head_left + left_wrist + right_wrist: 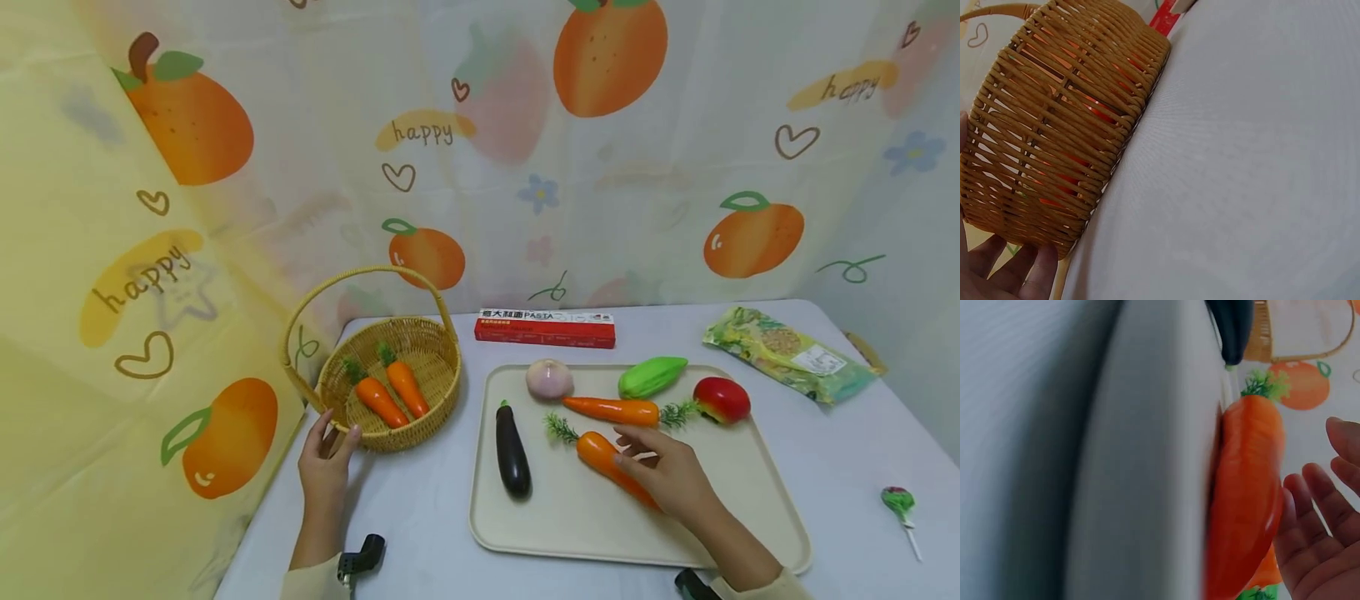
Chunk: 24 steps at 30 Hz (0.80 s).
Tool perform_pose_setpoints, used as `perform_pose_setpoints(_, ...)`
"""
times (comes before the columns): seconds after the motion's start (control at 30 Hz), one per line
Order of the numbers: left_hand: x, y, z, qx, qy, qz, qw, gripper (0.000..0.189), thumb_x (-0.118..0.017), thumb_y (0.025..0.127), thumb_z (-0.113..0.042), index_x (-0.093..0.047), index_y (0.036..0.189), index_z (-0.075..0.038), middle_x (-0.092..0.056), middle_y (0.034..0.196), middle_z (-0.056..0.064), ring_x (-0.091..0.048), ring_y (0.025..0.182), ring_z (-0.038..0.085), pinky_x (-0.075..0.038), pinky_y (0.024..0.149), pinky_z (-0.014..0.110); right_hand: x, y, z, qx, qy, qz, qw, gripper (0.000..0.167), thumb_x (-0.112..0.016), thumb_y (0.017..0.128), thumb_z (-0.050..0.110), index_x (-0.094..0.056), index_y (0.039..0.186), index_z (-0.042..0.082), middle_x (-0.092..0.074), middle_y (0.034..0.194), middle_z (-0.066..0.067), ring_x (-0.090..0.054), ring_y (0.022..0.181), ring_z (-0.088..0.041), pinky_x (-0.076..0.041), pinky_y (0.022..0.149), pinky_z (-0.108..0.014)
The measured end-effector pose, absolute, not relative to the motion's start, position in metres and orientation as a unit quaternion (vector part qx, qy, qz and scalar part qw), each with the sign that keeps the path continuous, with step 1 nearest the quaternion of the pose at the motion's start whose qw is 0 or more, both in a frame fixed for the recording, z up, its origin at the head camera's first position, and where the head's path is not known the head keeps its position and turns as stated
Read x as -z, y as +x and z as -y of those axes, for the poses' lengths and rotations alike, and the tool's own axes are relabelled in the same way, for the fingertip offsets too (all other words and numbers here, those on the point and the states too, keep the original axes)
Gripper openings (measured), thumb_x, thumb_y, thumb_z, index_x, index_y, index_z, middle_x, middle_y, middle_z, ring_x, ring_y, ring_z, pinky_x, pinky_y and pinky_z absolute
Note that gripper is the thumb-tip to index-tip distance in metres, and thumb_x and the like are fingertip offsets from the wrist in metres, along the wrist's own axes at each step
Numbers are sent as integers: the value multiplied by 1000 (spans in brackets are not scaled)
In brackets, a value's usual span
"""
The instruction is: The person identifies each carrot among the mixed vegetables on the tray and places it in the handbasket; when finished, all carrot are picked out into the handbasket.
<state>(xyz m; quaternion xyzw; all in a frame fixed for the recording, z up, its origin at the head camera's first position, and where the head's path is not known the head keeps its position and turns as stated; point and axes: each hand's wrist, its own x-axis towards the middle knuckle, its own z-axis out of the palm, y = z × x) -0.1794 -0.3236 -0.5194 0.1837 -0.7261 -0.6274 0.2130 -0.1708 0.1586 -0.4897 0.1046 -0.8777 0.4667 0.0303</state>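
Note:
The left hand (324,458) holds the near left side of a yellow wicker basket (442,400), with fingertips against its woven wall (1054,137) in the left wrist view. Two carrots (378,402) lie in the basket, green tops toward the back. Over a beige tray (570,529), the right hand (667,475) hovers beside a thick orange carrot (600,450). Its fingers are loosely bent, not wrapped around the carrot (1247,487) in the right wrist view; whether one touches it is hard to tell. Another carrot (615,410) lies just behind.
The tray also bears an eggplant (512,454), a pale purple onion (549,379), a green starfruit (652,377) and a red fruit (722,400). Behind it lies a red pasta box (544,329). A green packet (787,354) and a lollipop (898,502) lie to the right.

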Motion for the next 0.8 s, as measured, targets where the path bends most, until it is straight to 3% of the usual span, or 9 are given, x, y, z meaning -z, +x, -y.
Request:
perform_pose_setpoints(0.3, 522, -180, 324, 634, 184, 720, 215, 67, -77, 85, -29, -48, 143, -12, -39, 149, 5, -42, 130, 29, -46, 78, 7, 501, -177, -163, -428, 127, 895, -2, 46, -77, 84, 14, -64, 128, 11, -62, 119, -7, -61, 97, -21, -55, 80, -34)
perform_pose_setpoints(0.53, 522, -180, 324, 636, 181, 720, 211, 66, -77, 85, -29, -48, 143, -14, -39, 149, 4, -42, 130, 28, -46, 78, 8, 502, -177, -159, -380, 153, 912, -17, 49, -79, 82, 15, -64, 129, 14, -63, 120, -4, -60, 95, -18, -52, 80, -39)
perform_pose_setpoints(0.8, 520, -180, 325, 631, 177, 724, 217, 66, -76, 87, -28, -47, 144, -14, -39, 149, 4, -42, 130, 28, -45, 79, 8, 491, -176, -155, -344, 149, 925, -61, 55, -77, 84, 14, -59, 136, 14, -62, 122, -3, -57, 106, -22, -45, 95, -50)
